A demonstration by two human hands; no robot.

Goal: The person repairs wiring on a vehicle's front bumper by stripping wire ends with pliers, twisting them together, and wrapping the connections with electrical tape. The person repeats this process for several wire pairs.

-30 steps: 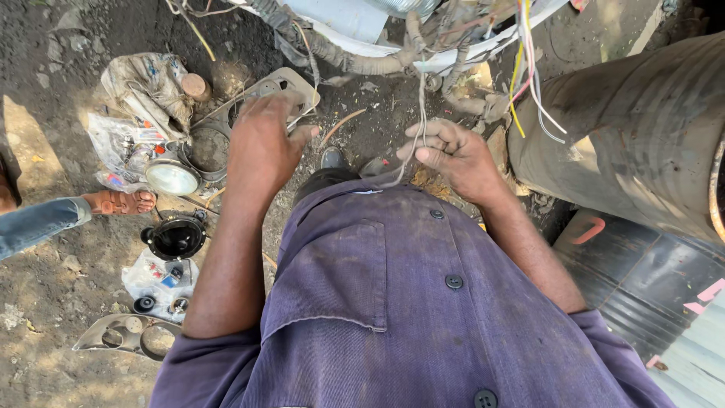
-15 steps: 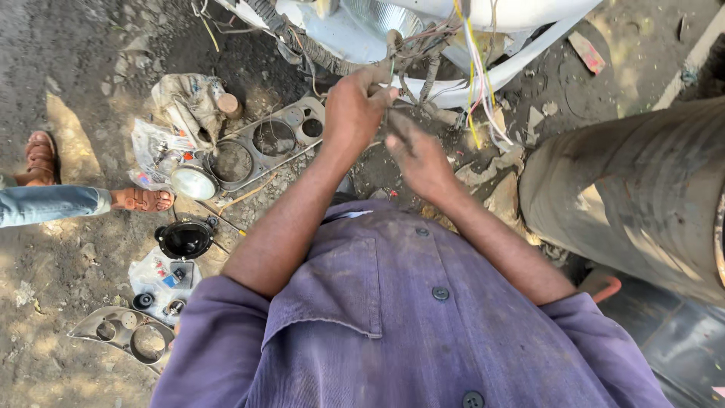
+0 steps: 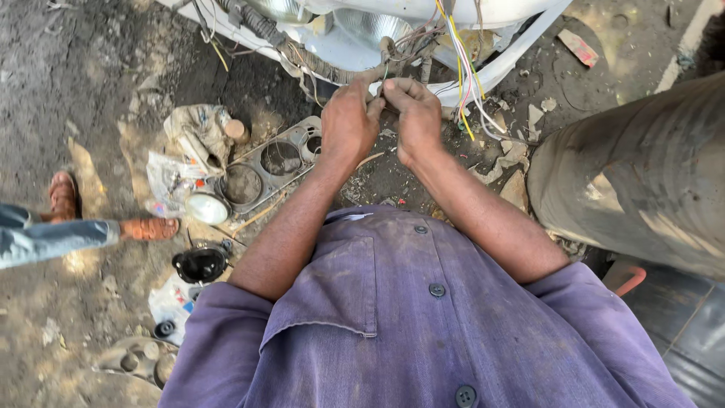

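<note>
- Two bare forearms reach out from a faded purple buttoned work shirt (image 3: 423, 317), raised toward twelve o'clock.
- At nine o'clock another person's sandalled foot (image 3: 147, 229) rests on the dirt, beside a round black lamp housing (image 3: 200, 264).
- Further out, at ten o'clock, a grey metal gauge panel with round holes (image 3: 268, 170) lies flat, seemingly set aside.
- The left hand (image 3: 346, 128) and right hand (image 3: 414, 117) meet knuckle to knuckle, fingertips pinched tight on a thin wire end (image 3: 384, 75), probably to steady it.
- That wire sits right between both pinches, leading up into the tangled yellow and white wire bundle (image 3: 462, 83) under the white vehicle body (image 3: 355, 41).
</note>
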